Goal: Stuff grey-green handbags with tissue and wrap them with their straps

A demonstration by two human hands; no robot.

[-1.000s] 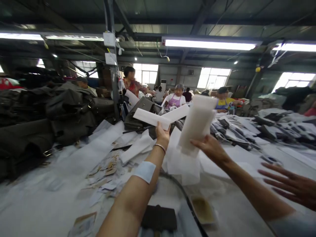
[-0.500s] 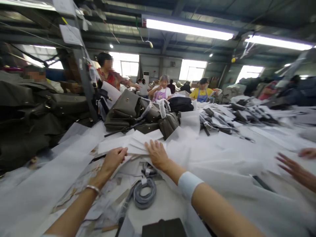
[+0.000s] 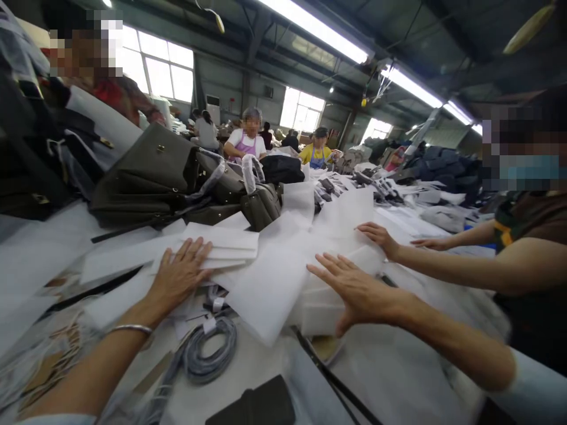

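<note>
My left hand point(image 3: 183, 268) lies flat, fingers spread, on a stack of white foam sheets point(image 3: 230, 241). Over more loose white sheets point(image 3: 270, 283) on the right, my right hand point(image 3: 349, 289) is open with its fingers apart; whether it touches them I cannot tell. Between my arms lies a coiled dark strap point(image 3: 210, 351) in clear wrapping, with a small white band round it. Close to me at the bottom is a dark piece point(image 3: 254, 407), cut off by the frame edge. Dark green handbags point(image 3: 146, 177) with wrapped handles are heaped behind the sheets.
At right a co-worker in a mask reaches over the sheets with a hand point(image 3: 378, 236). Other people work behind the bags. Scraps and cords point(image 3: 48, 366) litter the left side; a black strap point(image 3: 336, 383) runs to the bottom edge.
The view has swung right, bringing the co-worker on the right into sight. My left hand has opened flat onto the sheet stack. My right hand has moved right, off that stack.
</note>
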